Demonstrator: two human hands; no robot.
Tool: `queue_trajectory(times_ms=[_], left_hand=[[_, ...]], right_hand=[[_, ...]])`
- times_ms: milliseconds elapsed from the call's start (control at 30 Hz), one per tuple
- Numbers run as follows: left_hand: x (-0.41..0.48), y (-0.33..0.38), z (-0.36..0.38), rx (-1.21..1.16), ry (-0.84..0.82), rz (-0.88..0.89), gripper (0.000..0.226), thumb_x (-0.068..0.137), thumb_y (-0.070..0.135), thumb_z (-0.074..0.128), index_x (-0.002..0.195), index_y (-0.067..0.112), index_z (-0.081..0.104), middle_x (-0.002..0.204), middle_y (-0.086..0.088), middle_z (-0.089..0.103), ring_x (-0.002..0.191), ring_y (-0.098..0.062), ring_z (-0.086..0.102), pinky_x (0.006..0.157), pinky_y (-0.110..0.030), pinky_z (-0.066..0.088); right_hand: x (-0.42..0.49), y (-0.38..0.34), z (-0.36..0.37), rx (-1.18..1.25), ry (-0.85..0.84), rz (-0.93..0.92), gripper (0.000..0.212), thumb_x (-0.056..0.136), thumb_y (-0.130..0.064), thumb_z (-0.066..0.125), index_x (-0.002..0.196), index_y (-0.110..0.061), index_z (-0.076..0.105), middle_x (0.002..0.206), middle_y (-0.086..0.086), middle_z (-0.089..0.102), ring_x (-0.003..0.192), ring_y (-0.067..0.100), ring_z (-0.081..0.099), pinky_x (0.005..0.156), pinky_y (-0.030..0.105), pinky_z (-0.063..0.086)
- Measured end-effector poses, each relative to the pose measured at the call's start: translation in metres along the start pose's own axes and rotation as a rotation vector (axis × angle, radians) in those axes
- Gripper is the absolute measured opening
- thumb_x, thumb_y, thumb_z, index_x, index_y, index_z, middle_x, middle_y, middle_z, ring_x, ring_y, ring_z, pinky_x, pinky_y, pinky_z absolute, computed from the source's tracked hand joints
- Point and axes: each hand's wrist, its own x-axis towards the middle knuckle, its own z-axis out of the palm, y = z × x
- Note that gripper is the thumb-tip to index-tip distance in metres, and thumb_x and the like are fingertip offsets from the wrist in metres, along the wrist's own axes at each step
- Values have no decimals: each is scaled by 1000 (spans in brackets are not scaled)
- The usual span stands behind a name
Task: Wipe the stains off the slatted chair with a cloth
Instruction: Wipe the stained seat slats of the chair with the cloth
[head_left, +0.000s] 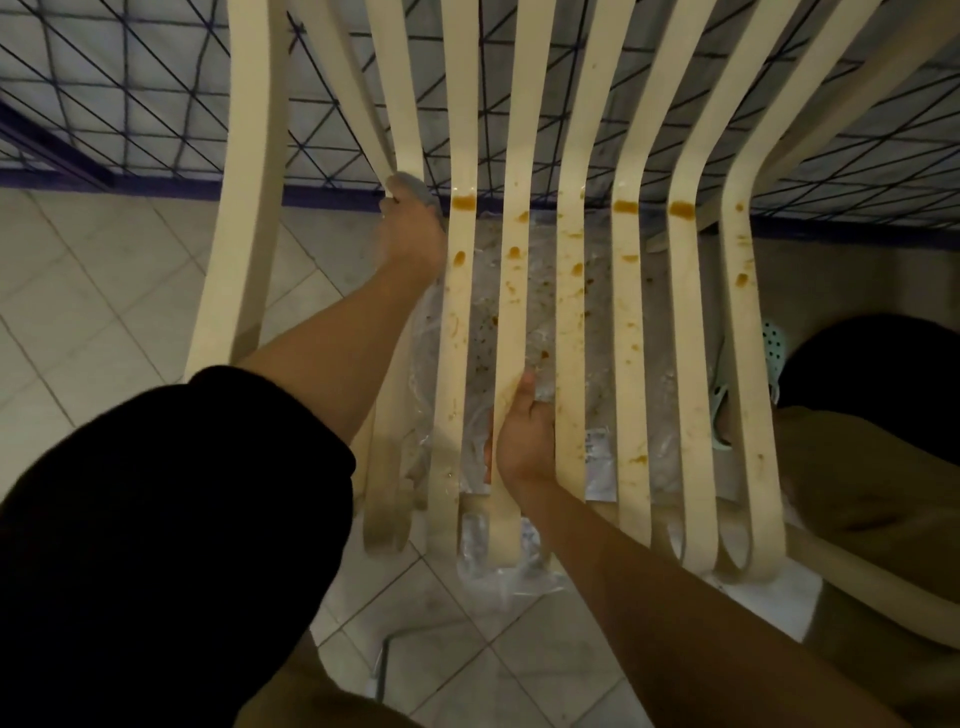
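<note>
A cream slatted chair (685, 332) fills the view, its slats running from the seat's front edge up into the backrest. Orange-brown stains (463, 203) dot several slats, thickest at the bend between seat and back. My left hand (410, 234) holds a grey cloth (413, 188) and presses it onto a left slat at that bend. My right hand (524, 431) grips a middle seat slat near the front, thumb on top and fingers curled under.
Clear plastic sheeting (488, 332) lies on the tiled floor (93, 291) under the seat. A dark wire grid fence (156, 93) stands behind the chair. A pale green clog (727, 400) sits on the right beside a dark shape.
</note>
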Motion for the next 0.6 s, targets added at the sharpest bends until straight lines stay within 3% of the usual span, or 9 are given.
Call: queue_trajectory(times_ms=[67, 200, 333, 433, 533, 600], left_hand=[[-3, -3, 1, 0, 2, 9, 63, 104, 33, 33, 151, 0, 9, 137, -22, 44, 119, -37, 52, 91, -44, 45], [-15, -7, 1, 40, -42, 31, 65, 104, 31, 34, 153, 0, 4, 143, -24, 39, 124, -38, 47, 97, -45, 41], [-37, -17, 3, 53, -58, 50, 64, 104, 30, 32, 153, 2, 1, 148, -25, 33, 122, -39, 49, 94, -47, 44], [-58, -26, 5, 77, -44, 63, 64, 104, 31, 33, 154, 4, 2, 144, -24, 38, 117, -39, 53, 91, -48, 46], [-80, -34, 4, 96, -45, 55, 65, 104, 32, 34, 154, 6, 1, 142, -24, 39, 115, -39, 53, 88, -48, 48], [-96, -42, 4, 93, -47, 66, 65, 104, 31, 34, 154, 6, 1, 139, -23, 40, 112, -39, 56, 84, -48, 49]], right_hand=[[-4, -2, 1, -20, 9, 3, 73, 92, -71, 21, 76, -8, 53, 64, 16, 63, 58, 31, 64, 64, 42, 58], [-12, -14, -6, -20, 3, 4, 66, 101, -55, 20, 65, -6, 45, 60, 21, 57, 45, 29, 56, 47, 33, 51], [-14, -14, -4, -7, -6, -31, 88, 101, -55, 18, 65, 15, 56, 65, 39, 57, 36, 28, 52, 39, 33, 50], [-13, -12, -2, -12, 17, -34, 82, 100, -59, 18, 66, 5, 56, 64, 34, 57, 44, 34, 55, 44, 42, 53], [-15, -13, -2, -23, 19, -64, 79, 98, -61, 18, 68, 1, 56, 68, 38, 56, 49, 41, 56, 41, 39, 51], [-15, -12, -1, -24, 27, -64, 78, 97, -63, 18, 69, 0, 55, 65, 34, 56, 49, 38, 57, 44, 36, 53]])
